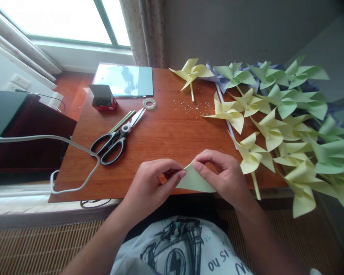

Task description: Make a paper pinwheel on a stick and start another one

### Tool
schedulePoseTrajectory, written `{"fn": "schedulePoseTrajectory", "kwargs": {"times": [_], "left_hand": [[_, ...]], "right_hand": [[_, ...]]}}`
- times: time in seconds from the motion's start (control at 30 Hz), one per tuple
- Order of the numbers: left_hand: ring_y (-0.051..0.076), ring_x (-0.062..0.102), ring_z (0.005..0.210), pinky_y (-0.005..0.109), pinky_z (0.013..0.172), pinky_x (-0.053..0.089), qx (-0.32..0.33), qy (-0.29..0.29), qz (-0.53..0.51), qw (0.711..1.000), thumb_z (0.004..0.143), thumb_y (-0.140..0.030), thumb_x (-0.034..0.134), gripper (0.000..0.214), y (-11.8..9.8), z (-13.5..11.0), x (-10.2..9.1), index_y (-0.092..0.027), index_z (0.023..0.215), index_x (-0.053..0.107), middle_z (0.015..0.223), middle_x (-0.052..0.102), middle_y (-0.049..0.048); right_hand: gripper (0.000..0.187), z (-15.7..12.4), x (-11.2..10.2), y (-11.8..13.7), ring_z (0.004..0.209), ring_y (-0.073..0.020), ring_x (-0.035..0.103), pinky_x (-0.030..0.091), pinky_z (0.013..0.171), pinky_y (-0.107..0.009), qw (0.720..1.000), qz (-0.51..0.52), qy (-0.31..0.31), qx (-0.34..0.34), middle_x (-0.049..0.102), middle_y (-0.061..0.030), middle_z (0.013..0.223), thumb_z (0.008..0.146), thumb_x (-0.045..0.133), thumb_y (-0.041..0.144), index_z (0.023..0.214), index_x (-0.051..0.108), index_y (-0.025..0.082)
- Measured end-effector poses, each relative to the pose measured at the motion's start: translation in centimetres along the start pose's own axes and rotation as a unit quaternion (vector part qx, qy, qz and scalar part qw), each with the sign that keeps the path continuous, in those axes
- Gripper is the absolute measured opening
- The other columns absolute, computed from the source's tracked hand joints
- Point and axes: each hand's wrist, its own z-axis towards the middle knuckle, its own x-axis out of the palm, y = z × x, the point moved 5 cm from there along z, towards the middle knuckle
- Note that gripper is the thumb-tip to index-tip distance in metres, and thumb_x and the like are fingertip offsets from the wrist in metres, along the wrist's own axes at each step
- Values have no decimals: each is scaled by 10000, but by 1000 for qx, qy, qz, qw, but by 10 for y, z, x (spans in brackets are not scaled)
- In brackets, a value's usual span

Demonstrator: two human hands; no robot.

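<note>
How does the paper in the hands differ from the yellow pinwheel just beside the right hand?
Shape: the pale green paper shows a mostly flat face, while the yellow pinwheel has curled blades.
Support: the paper is pinched by the left hand and right hand; the pinwheel lies unheld on the table.
Colour: the paper is pale green, the pinwheel yellow.
Shared: both look made of paper.

matt paper sheet [195, 181], seemingly smooth

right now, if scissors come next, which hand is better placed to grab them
Probably the left hand: the scissors lie beyond it on that side, while the right hand is farther across. Both pinch the pale green paper, so the left would first have to let go.
</note>
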Motion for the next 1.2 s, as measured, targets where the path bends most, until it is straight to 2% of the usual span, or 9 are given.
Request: {"fn": "schedulePoseTrajectory", "kwargs": {"times": [0.17, 0.3, 0.37, 0.47, 0.6, 0.67, 0.83, 0.93, 1.2], "left_hand": [[86, 599, 624, 184, 623, 446, 5, 7, 3, 1000, 920, -216, 656, 127, 2, 1, 1, -168, 809, 695, 697, 680, -22], [78, 577, 600, 178, 602, 430, 2, 10, 3, 1000, 927, -235, 653, 154, 2, 0, 0, -167, 792, 684, 669, 659, -30], [79, 573, 597, 178, 599, 427, 0, 5, 5, 1000, 929, -243, 651, 168, 2, -1, -1, -166, 783, 681, 663, 654, -29], [81, 569, 598, 178, 596, 424, -7, -3, 10, 1000, 931, -252, 647, 176, 3, -1, -5, -168, 781, 685, 660, 650, -28], [80, 560, 589, 175, 586, 418, -14, -2, 15, 1000, 934, -257, 641, 191, 6, -1, -5, -167, 773, 686, 645, 638, -29], [78, 552, 578, 175, 579, 414, -16, -14, 19, 1000, 932, -252, 643, 192, 7, -2, -7, -165, 765, 682, 632, 627, -31], [77, 544, 563, 180, 563, 408, -12, -44, 46, 998, 919, -229, 657, 167, 7, -2, -14, -166, 768, 689, 629, 631, -33], [81, 557, 572, 185, 578, 421, -12, -56, 57, 997, 921, -223, 652, 163, 8, -2, -18, -169, 771, 689, 642, 644, -31], [92, 586, 594, 197, 585, 440, -29, -108, 77, 991, 912, -237, 668, 136, 16, -3, -30, -179, 793, 697, 677, 672, -25]], "right_hand": [[111, 0, 1, 2, 759, -158, 653, 503, 719, -276, 1000, -10, 1, -7, 712, -8, 796, 924, 678, 231, 827, 709, 189], [120, 0, 2, 5, 733, -147, 644, 491, 717, -269, 998, -38, -24, -38, 705, -3, 774, 922, 676, 202, 805, 702, 186], [106, 2, 3, 1, 755, -147, 649, 496, 725, -261, 999, -31, -25, -24, 709, -2, 798, 927, 677, 223, 831, 705, 190], [136, 3, 6, -7, 755, -147, 661, 496, 700, -246, 1000, -17, 10, 10, 728, -2, 809, 942, 671, 273, 845, 722, 193], [195, 4, 6, -9, 677, -139, 643, 462, 638, -243, 998, -57, -2, -4, 725, 3, 723, 931, 686, 274, 762, 726, 187], [181, 6, 5, -8, 695, -145, 656, 470, 659, -245, 998, -61, -9, -13, 738, -3, 744, 928, 690, 271, 776, 732, 184], [205, 8, 7, -7, 666, -139, 655, 465, 651, -246, 996, -72, 42, -11, 747, -1, 735, 939, 678, 261, 758, 735, 183], [204, 9, 5, -7, 663, -140, 655, 459, 641, -247, 996, -80, 35, -12, 749, -3, 735, 935, 685, 267, 758, 735, 179], [252, 11, 4, -14, 643, -140, 647, 446, 622, -250, 993, -95, 70, 9, 735, -4, 707, 945, 668, 294, 732, 726, 173]]}}
